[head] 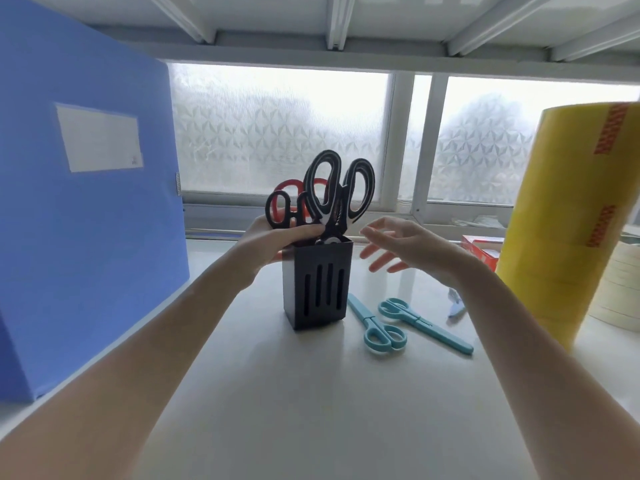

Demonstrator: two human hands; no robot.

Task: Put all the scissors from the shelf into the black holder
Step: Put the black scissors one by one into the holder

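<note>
A black slotted holder (317, 289) stands upright on the white shelf (311, 393). Large black-and-white scissors (341, 188) stick out of its top, handles up, with red-and-black scissors (289, 202) behind them. My left hand (277, 239) wraps around the holder's upper left rim, touching the smaller black handle. To the holder's right my right hand (398, 245) hovers with spread fingers, holding nothing. Two light-blue scissors lie flat on the shelf right of the holder: one (377, 327) near its base, the other (424, 323) farther right.
A tall blue file box (86, 202) fills the left side. A stack of yellow tape rolls (568, 220) stands at the right, with pale tape rolls (620, 292) beside it. A red box (483, 249) and a small blue-white item (455, 304) lie behind my right wrist.
</note>
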